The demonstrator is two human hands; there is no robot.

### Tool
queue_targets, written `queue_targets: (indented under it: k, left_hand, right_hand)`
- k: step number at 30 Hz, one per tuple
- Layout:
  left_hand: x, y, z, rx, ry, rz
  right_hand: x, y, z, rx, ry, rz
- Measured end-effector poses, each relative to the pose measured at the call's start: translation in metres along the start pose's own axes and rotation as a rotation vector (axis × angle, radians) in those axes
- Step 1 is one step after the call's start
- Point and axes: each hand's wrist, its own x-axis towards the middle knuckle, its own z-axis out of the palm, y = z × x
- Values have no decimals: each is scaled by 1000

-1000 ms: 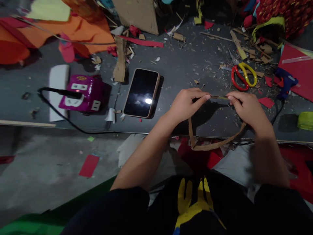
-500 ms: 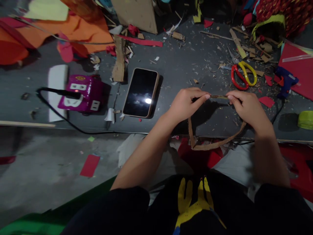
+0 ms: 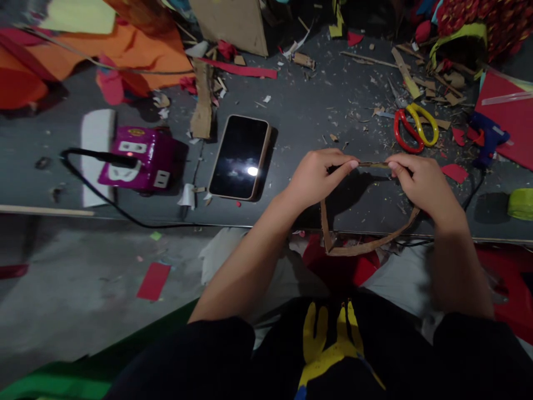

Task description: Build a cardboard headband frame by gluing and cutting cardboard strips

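Observation:
A thin brown cardboard strip is bent into a loop with a sharp corner at its lower left. Its far side is pinched between the thumb and fingers of my left hand. My right hand pinches the same side a short way to the right. Between my fingertips a short stretch of the strip shows edge-on. The loop hangs toward me over the table's front edge. Scissors with red and yellow handles lie just beyond my right hand.
A phone lies left of my hands, and a purple power socket with a black cable stands farther left. A blue glue gun and a yellow-green roll are at the right. Cardboard scraps and coloured paper litter the grey table.

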Motion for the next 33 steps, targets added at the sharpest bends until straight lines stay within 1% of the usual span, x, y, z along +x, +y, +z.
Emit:
queue_targets:
  k: [14,25,33]
  left_hand:
    - [0,-1,3,2,-2,6]
    - [-1,2,3,11,-16,1]
    - [-7,12,-5,-8,16,13]
  right_hand:
    - [-1,-3,0,-170,-123,-17]
    - [-1,-1,0,-181,-104,-46]
    - [-5,-10,-8,-142,-96,-41]
